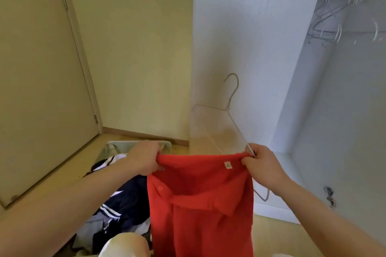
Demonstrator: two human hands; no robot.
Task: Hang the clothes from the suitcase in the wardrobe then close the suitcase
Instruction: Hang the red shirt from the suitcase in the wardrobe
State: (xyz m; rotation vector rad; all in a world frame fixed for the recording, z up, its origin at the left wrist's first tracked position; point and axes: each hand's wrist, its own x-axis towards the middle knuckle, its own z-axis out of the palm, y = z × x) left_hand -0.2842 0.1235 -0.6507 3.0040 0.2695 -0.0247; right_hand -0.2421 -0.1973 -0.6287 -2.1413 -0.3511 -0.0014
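Observation:
A red polo shirt [200,204] hangs in front of me, stretched between both hands. My left hand [144,158] grips its upper left edge. My right hand [261,162] pinches the upper right edge together with a thin wire hanger [231,98], whose hook points up and whose lower part is partly hidden behind the shirt. Below on the floor lies the open suitcase [117,144] with a navy garment with white stripes [125,198] and other clothes in it. The white wardrobe [334,100] stands open on the right.
Several empty wire hangers [334,16] hang on the wardrobe rail at the upper right. A closed beige door [35,89] is on the left, with a wall corner behind the suitcase. The wardrobe's side panel [246,37] stands just behind the held hanger.

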